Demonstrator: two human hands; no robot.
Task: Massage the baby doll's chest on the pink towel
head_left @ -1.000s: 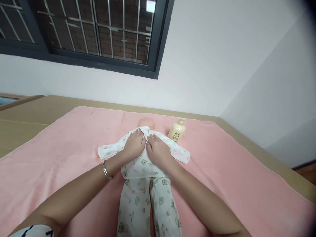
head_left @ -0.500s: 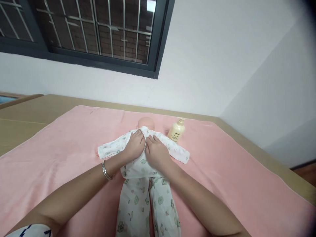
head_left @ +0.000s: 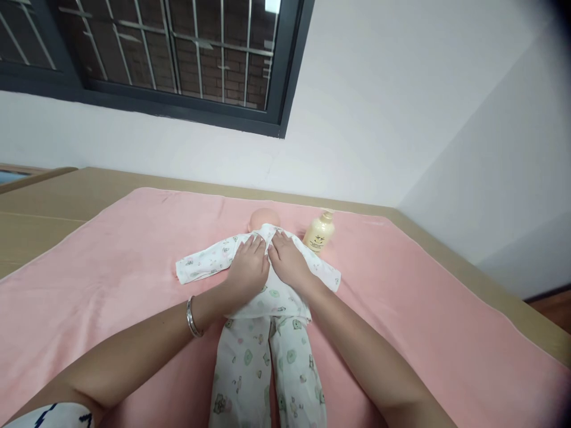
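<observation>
A baby doll (head_left: 264,219) in white printed top and trousers lies on a pink blanket (head_left: 134,249), its head toward the wall and its arms spread out. The back of its smooth head shows, so it seems to lie face down. My left hand (head_left: 248,265) rests flat on the left part of its upper back, fingers stretched out. On the right part my right hand (head_left: 289,259) lies flat too, fingers pointing to the doll's shoulder. Neither hand grips anything. A silver bangle (head_left: 193,317) circles my left wrist.
A cream pump bottle (head_left: 319,232) stands on the blanket just right of the doll's head. Wooden surface (head_left: 49,205) shows around the blanket. Behind it rises a white wall (head_left: 357,119) with a dark-framed, barred window (head_left: 178,53).
My right hand has shifted up toward the doll's shoulder. The left hand has slid slightly down and to the right across the back. The bottle stays in place.
</observation>
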